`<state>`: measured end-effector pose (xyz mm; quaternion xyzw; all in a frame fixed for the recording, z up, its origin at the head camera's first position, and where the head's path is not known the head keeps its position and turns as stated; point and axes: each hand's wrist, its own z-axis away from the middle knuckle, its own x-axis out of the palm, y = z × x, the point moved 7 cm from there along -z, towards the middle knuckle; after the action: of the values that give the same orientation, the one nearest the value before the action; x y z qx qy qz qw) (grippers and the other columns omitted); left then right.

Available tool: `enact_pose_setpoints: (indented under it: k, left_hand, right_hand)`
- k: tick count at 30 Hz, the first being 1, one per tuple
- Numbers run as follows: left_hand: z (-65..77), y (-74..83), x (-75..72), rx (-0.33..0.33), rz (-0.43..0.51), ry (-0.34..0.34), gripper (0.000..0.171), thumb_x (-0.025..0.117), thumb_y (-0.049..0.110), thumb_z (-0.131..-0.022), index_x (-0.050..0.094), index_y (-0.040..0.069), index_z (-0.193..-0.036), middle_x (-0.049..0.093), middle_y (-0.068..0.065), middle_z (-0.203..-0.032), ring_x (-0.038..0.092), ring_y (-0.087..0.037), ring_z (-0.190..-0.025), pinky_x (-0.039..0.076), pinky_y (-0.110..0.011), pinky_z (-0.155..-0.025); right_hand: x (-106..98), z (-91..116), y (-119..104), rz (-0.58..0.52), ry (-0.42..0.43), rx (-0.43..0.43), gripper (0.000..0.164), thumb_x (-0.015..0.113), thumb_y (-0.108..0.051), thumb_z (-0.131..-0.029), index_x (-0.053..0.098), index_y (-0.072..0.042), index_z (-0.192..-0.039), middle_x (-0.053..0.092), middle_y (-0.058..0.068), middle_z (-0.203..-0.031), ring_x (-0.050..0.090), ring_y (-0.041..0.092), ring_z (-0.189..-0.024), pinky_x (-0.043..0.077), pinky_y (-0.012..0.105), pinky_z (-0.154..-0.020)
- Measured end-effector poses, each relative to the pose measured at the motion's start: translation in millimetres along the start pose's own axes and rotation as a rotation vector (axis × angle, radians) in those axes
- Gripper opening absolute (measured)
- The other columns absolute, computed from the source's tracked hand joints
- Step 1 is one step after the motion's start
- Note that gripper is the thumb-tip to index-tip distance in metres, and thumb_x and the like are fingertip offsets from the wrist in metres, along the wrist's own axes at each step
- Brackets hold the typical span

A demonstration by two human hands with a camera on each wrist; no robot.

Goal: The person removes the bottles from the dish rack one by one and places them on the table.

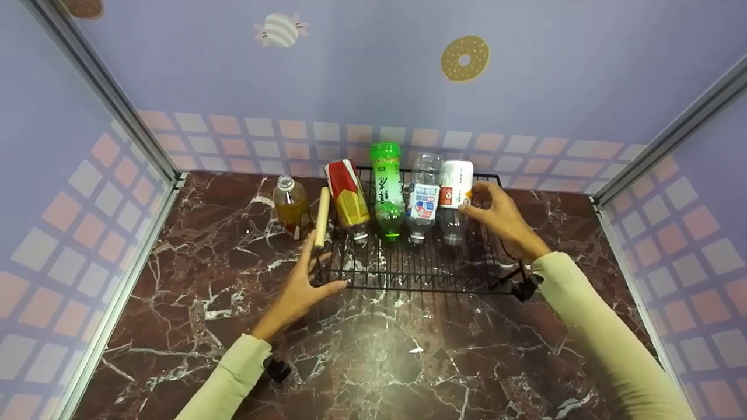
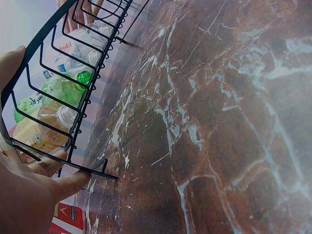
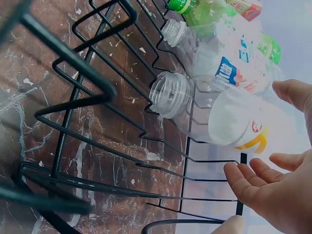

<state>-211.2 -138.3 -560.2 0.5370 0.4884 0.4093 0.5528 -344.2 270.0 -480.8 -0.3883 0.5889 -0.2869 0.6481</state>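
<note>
A black wire rack (image 1: 408,280) stands on the marbled surface. Several bottles lie side by side on it, necks toward me: one with a red and yellow label (image 1: 349,192), a green bottle (image 1: 386,186), a clear one with a blue and white label (image 1: 423,201), and a white-labelled bottle (image 1: 455,181) at the right. My left hand (image 1: 300,286) grips the rack's front left corner, thumb and fingers on either side of the wire. Beside the white-labelled bottle is my right hand (image 1: 499,216), fingers loose and spread, thumb near its label in the head view.
A bottle of amber liquid (image 1: 292,207) stands upright left of the rack. A pale cylindrical bar (image 1: 322,217) runs along the rack's left side. Patterned panels (image 1: 373,70) enclose the back and both sides of the marbled surface (image 1: 373,350).
</note>
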Motion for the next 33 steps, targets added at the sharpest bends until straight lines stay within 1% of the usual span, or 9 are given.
enact_pose_setpoints:
  k: [5,12,18,22,24,26,29,31,33]
  left_hand:
    - [0.5,-0.2,0.4,0.005,0.014,-0.002,0.127,0.094,0.014,-0.089,0.005,0.022,-0.179,0.009,-0.023,-0.182,0.041,-0.045,-0.158,0.040,-0.065,-0.125]
    - [1.3,-1.5,-0.5,-0.003,-0.015,-0.001,0.127,0.094,0.019,-0.089,0.005,0.025,-0.179,0.007,-0.020,-0.183,0.042,-0.043,-0.157,0.040,-0.065,-0.125]
    - [1.3,-1.3,-0.9,-0.010,-0.026,0.006,0.128,0.095,0.020,-0.088,0.006,0.029,-0.179,0.009,-0.018,-0.183,0.044,-0.039,-0.157,0.039,-0.063,-0.127]
    - [0.7,-1.9,-1.0,-0.012,-0.022,0.006,0.128,0.095,0.020,-0.088,0.006,0.030,-0.179,0.013,-0.019,-0.182,0.044,-0.039,-0.157,0.038,-0.063,-0.127]
    - [0.5,-1.9,-1.0,-0.007,-0.020,0.002,0.128,0.096,0.019,-0.087,0.006,0.028,-0.179,0.014,-0.020,-0.182,0.044,-0.041,-0.157,0.037,-0.064,-0.127]
    - [0.3,-1.6,-1.0,0.002,-0.020,-0.001,0.128,0.096,0.018,-0.087,0.006,0.027,-0.179,0.013,-0.021,-0.182,0.045,-0.042,-0.156,0.037,-0.065,-0.127]
    - [0.4,-1.3,-0.9,0.010,-0.019,-0.005,0.128,0.096,0.018,-0.087,0.007,0.027,-0.179,0.013,-0.021,-0.182,0.044,-0.043,-0.156,0.038,-0.066,-0.126]
    - [0.6,-1.1,-1.0,0.007,-0.020,-0.003,0.128,0.096,0.018,-0.087,0.007,0.028,-0.179,0.013,-0.021,-0.182,0.044,-0.042,-0.156,0.039,-0.065,-0.125]
    - [0.1,-1.1,-1.2,-0.001,-0.023,-0.001,0.129,0.096,0.019,-0.086,0.007,0.030,-0.179,0.013,-0.020,-0.182,0.045,-0.040,-0.156,0.041,-0.064,-0.125]
  right_hand:
    - [3,-7,4,-0.030,-0.015,0.013,0.073,0.080,-0.018,-0.102,0.042,0.008,-0.159,0.058,0.027,-0.145,0.056,0.042,-0.137,0.049,0.049,-0.117]
    - [7,-16,9,-0.051,-0.056,0.019,0.079,0.078,-0.017,-0.103,0.035,0.010,-0.164,0.054,0.032,-0.152,0.053,0.043,-0.141,0.047,0.053,-0.121]
    - [9,-21,18,-0.013,-0.070,0.047,0.086,0.083,-0.029,-0.101,0.037,0.009,-0.163,0.055,0.028,-0.154,0.055,0.042,-0.141,0.047,0.054,-0.122]
    - [13,-20,22,0.014,-0.110,0.061,0.094,0.086,-0.036,-0.098,0.035,0.008,-0.165,0.052,0.028,-0.158,0.054,0.044,-0.143,0.047,0.057,-0.123]
    - [14,-19,24,0.063,-0.129,0.072,0.100,0.085,-0.043,-0.098,0.033,0.007,-0.166,0.047,0.029,-0.164,0.048,0.046,-0.148,0.036,0.061,-0.129]
    - [14,-18,26,0.119,-0.141,0.076,0.103,0.084,-0.048,-0.097,0.031,0.006,-0.167,0.042,0.030,-0.168,0.041,0.047,-0.154,0.019,0.066,-0.134]
    - [13,-18,29,0.200,-0.143,0.077,0.106,0.083,-0.054,-0.096,0.033,0.006,-0.167,0.038,0.029,-0.171,0.033,0.048,-0.159,-0.002,0.070,-0.133]
    - [13,-19,30,0.213,-0.147,0.073,0.105,0.084,-0.053,-0.095,0.033,0.006,-0.167,0.039,0.030,-0.171,0.033,0.048,-0.159,-0.007,0.072,-0.132]
    - [12,-19,30,0.213,-0.147,0.072,0.105,0.084,-0.052,-0.095,0.035,0.007,-0.166,0.042,0.030,-0.169,0.035,0.048,-0.157,-0.006,0.071,-0.132]
